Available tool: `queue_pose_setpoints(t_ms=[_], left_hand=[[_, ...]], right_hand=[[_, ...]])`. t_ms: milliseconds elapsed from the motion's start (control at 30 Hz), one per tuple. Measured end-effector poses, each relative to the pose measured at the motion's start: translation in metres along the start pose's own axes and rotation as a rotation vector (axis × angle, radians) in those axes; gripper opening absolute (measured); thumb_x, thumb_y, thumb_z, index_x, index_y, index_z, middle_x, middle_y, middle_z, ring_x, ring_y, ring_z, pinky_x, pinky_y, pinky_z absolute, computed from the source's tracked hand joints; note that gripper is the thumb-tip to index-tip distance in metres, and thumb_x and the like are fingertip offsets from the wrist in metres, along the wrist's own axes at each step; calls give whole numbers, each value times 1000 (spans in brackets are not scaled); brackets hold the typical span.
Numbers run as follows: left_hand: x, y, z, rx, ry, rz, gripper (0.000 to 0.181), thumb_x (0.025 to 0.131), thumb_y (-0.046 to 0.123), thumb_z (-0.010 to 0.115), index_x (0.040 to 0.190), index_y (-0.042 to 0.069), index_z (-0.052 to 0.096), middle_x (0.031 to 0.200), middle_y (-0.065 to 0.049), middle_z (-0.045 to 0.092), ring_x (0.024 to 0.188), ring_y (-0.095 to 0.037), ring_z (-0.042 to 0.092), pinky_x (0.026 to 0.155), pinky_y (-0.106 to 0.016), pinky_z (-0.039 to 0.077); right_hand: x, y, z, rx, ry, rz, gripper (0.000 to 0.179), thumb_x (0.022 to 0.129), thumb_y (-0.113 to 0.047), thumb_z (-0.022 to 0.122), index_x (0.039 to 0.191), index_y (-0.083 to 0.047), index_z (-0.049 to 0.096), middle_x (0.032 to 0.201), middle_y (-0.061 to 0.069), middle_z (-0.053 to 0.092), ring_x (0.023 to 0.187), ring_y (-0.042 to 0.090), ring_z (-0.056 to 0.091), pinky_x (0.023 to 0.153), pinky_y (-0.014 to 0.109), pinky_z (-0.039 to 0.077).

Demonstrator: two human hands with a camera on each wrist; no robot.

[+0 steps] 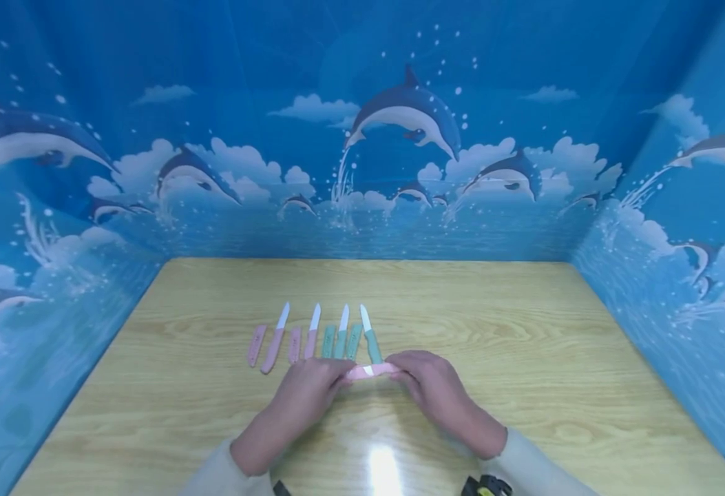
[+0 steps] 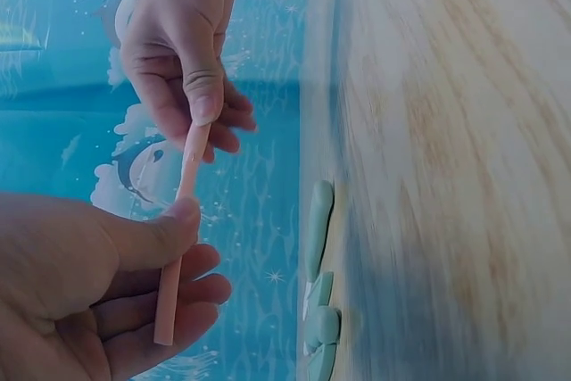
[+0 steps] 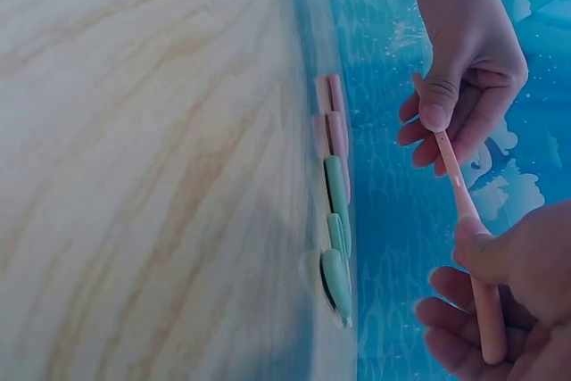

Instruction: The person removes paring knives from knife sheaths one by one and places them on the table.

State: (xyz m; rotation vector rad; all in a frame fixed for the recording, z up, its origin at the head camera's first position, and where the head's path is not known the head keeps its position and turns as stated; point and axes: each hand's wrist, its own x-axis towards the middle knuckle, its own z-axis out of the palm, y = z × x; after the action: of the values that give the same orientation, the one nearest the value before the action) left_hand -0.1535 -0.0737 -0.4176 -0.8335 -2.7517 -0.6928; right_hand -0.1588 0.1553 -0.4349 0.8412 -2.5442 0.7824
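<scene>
My left hand [image 1: 314, 387] pinches a pink blade sheath [image 2: 168, 305] between thumb and fingers, just above the table's middle. Opposite it, my right hand [image 1: 438, 391] grips the pink handle of a small knife [image 3: 489, 323], its rounded end lying across the fingers. Knife and sheath are lined up end to end, roughly level. A short strip of white blade [image 1: 368, 370] shows between the two pink parts in the head view; how much blade sits inside the sheath is hidden.
Beyond the hands, two pink knives [image 1: 273, 349] and two green knives [image 1: 371, 344] lie in a row, blades pointing away. Pink sheaths [image 1: 257, 346] and green sheaths [image 1: 354, 341] lie among them on the wooden table [image 1: 492, 317]. Dolphin-print blue walls [image 1: 244, 238] enclose three sides.
</scene>
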Motion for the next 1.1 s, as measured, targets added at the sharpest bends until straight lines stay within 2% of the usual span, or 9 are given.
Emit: queue_pose_setpoints(t_ms=[233, 500, 700, 833, 967, 1100], left_hand=[[-1, 0, 1, 0, -6, -4, 17, 83, 10, 74, 100, 7, 73, 95, -8, 74, 83, -20, 72, 74, -28, 60], [0, 1, 0, -10, -8, -26, 18, 83, 9, 74, 100, 6, 73, 94, -10, 74, 80, -20, 72, 71, -26, 59], [-1, 1, 2, -8, -8, -18, 16, 83, 11, 74, 99, 8, 74, 94, -7, 74, 81, -19, 72, 72, -27, 60], [-1, 0, 1, -3, -15, -26, 17, 83, 11, 74, 100, 9, 74, 94, -7, 74, 82, -19, 72, 72, -28, 60], [-3, -1, 2, -13, -14, -5, 18, 81, 9, 75, 98, 8, 74, 94, -7, 74, 83, -20, 72, 73, -29, 60], [-3, -2, 2, -11, -6, -18, 17, 83, 10, 74, 100, 8, 73, 95, -7, 74, 83, -20, 72, 73, -29, 60]], right_hand=[[-1, 1, -1, -1, -22, 2, 22, 82, -9, 75, 103, -6, 73, 99, 6, 73, 92, 20, 69, 85, 34, 57], [-1, 1, -2, -4, -31, 16, 23, 82, -10, 75, 104, -6, 72, 100, 7, 73, 93, 20, 70, 85, 35, 57], [-2, 2, -2, -7, -33, 43, 22, 82, -11, 75, 104, -8, 73, 101, 6, 73, 95, 20, 69, 87, 36, 57], [-4, 2, -1, -10, -28, 21, 23, 81, -10, 76, 103, -6, 73, 100, 7, 74, 92, 21, 70, 84, 37, 57], [-4, 1, -2, -20, -26, 28, 23, 81, -9, 76, 103, -6, 73, 99, 7, 73, 93, 21, 69, 85, 37, 57], [-3, 0, -2, -35, -24, 49, 23, 80, -10, 77, 102, -7, 73, 99, 6, 74, 93, 20, 70, 85, 37, 57]])
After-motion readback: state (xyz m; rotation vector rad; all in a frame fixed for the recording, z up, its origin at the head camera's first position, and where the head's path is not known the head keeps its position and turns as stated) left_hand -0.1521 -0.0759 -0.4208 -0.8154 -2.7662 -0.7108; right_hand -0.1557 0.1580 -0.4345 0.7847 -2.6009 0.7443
